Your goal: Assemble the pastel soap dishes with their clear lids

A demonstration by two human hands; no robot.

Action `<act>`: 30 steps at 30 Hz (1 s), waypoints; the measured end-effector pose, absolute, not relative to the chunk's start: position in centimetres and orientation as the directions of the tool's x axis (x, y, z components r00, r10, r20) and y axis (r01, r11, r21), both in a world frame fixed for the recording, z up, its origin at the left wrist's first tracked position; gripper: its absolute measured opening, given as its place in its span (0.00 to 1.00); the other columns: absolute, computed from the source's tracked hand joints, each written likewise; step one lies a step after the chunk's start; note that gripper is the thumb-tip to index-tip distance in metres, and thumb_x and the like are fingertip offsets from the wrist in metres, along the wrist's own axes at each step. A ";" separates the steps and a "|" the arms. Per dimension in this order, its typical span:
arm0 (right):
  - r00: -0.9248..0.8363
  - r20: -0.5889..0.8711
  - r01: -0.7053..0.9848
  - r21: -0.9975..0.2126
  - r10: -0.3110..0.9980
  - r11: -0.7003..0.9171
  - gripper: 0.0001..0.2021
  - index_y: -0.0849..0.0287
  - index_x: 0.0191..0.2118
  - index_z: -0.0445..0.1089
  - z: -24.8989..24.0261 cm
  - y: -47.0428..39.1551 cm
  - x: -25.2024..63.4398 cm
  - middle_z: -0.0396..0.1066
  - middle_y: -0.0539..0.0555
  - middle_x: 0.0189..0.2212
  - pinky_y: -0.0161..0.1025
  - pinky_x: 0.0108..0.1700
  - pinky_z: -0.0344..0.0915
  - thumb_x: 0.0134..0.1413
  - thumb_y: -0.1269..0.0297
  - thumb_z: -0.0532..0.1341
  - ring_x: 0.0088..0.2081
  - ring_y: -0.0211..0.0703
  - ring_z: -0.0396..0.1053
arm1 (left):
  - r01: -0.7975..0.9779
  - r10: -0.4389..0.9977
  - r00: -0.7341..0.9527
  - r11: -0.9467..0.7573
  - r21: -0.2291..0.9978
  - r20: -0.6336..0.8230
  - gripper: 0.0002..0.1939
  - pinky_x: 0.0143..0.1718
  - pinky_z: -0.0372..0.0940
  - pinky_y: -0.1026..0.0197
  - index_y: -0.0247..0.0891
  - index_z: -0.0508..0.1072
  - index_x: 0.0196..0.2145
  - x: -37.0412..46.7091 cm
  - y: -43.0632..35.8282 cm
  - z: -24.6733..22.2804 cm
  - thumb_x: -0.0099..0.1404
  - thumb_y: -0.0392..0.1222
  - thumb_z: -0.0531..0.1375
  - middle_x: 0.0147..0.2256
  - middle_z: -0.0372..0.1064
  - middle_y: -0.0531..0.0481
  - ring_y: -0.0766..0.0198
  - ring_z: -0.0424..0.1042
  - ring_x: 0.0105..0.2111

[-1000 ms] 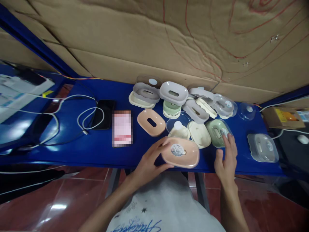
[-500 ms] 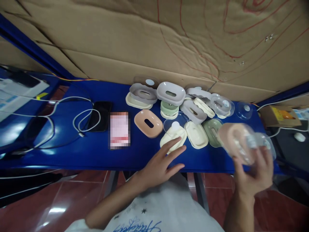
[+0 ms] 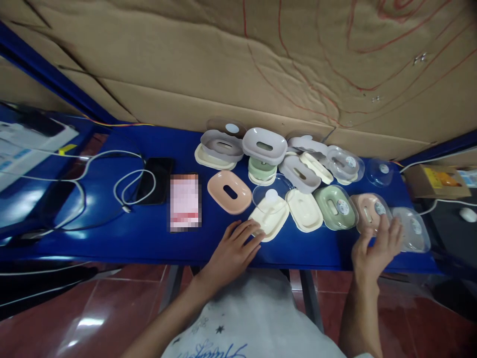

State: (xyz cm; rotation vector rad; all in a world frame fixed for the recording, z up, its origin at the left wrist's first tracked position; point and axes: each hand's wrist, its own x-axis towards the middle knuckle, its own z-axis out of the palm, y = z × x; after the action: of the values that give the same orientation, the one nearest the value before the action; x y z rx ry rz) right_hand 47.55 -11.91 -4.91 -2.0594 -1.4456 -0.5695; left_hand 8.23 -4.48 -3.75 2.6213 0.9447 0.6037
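Peach dishes [image 3: 367, 205]: two (one lidded)

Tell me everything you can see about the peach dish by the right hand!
The peach dish is rounded, looks like smooth plastic, and has a pale slot in its middle. A see-through lid with a round sticker covers it. It lies flat on the blue table, between the green dish and another clear-lidded dish. The right hand partly hides its near side; I can't tell if they touch.
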 end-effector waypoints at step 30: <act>-0.377 0.355 0.797 -0.346 0.855 0.495 0.23 0.49 0.67 0.68 -1.1 -7.6 31.8 0.76 0.52 0.62 0.57 0.72 0.58 0.71 0.72 0.57 0.65 0.50 0.70 | 0.597 0.781 0.577 -0.602 0.530 0.238 0.10 0.64 0.72 0.36 0.39 0.72 0.49 0.8 -5.2 -3.4 0.72 0.41 0.65 0.69 0.61 0.38 0.42 0.66 0.68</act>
State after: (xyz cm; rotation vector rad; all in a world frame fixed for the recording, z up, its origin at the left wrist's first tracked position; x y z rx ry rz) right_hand 31.83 -7.57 -1.14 -1.3589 -2.2536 0.1594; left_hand 0.80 -5.24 -3.38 2.4170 1.1133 0.6424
